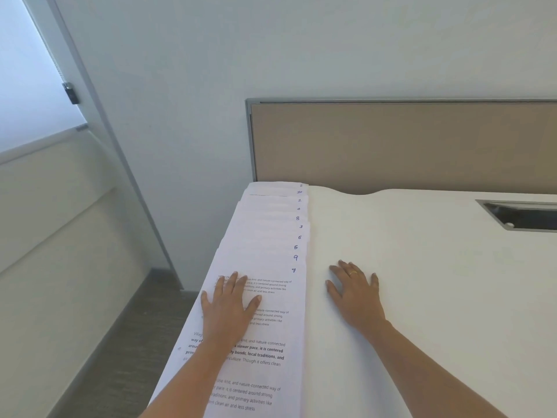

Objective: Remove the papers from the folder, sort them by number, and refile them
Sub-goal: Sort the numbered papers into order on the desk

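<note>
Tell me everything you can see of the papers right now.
The papers are white printed sheets, fanned overlapping along the left edge of the desk, each with a handwritten blue number at its top right. Near to far: 7, 9, 5, 6, 3, 8, 4; the farthest three are hard to read. The left hand rests flat on the nearest sheet; the right hand does not touch them.

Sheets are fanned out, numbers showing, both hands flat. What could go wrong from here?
1. The fanned papers lie along the left edge of the desk, above the floor; a push from the left hand, flat on sheet 7, might slide some off.
2. The farthest numbers are small and two look like a 2, so a sheet may be misordered.
3. The right hand rests on bare desk, steadying nothing.
</note>
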Demonstrator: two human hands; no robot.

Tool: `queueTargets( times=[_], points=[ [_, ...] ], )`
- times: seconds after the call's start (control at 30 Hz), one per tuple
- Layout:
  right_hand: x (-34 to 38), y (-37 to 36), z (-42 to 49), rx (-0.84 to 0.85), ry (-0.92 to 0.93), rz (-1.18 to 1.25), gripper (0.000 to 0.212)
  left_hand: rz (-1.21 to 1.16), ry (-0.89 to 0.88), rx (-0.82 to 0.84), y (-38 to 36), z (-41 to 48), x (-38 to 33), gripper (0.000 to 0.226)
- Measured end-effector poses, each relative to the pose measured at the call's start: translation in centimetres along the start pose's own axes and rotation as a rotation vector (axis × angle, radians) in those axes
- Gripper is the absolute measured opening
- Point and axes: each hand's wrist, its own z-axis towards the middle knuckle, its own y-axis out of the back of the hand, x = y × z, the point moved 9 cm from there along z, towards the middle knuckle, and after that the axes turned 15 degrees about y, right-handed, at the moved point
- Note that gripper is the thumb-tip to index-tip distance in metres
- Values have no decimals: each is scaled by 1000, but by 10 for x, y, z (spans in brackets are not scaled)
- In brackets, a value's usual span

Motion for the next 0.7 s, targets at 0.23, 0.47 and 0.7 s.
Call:
queueTargets(
  times=[0.23, 0.47, 0.7],
  points=[
    [0, 1, -2, -12, 2, 5, 51, -5, 5, 20, 6, -1, -4, 56],
    [9, 12, 9, -24, 34, -45, 92, -14, -37, 32, 7, 1, -8, 95],
    [34, 8, 44, 12, 166, 76, 54, -4, -19, 29, 10, 3, -10, 54]
  ],
)
